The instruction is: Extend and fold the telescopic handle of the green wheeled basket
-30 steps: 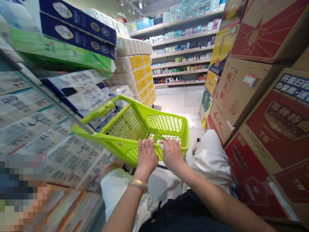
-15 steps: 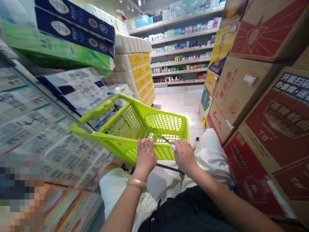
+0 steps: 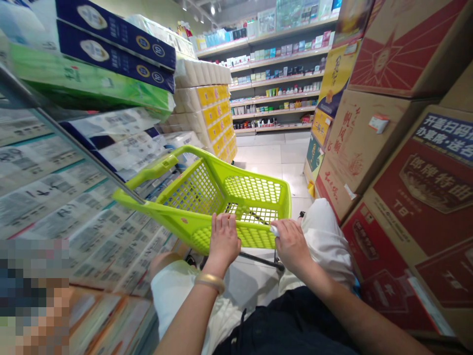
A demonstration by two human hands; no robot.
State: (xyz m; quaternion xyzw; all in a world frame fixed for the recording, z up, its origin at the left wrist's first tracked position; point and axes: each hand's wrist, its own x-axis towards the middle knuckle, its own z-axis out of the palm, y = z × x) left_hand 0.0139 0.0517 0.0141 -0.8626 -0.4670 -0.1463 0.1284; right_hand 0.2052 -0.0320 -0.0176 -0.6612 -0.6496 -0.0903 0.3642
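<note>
A bright green shopping cart (image 3: pixel 258 180) stands crosswise before me, its open grid basket holding nothing I can see. My left hand (image 3: pixel 224 239), below a gold bracelet, has its fingers hooked over the basket's near rim. Close to the right corner of that rim is my right hand (image 3: pixel 293 244), fingers curled around a small white object (image 3: pixel 274 230), possibly a crumpled tissue. Its fingertips are hidden, and I cannot tell how firmly that hand also touches the rim. The cart's push handle (image 3: pixel 151 170) is off to the left.
Paper packs (image 3: pixel 121 64) are stacked high on the left, with a metal bar (image 3: pixel 88 150) slanting in front. Cardboard cartons (image 3: pixel 369 138) wall the right side. Between them a tiled floor aisle (image 3: pixel 262 153) leads to shelves (image 3: pixel 277 74) of small goods.
The cart has shifted slightly to the right. My right hand has moved a little right with its white object, while my left hand stays on the rim.
</note>
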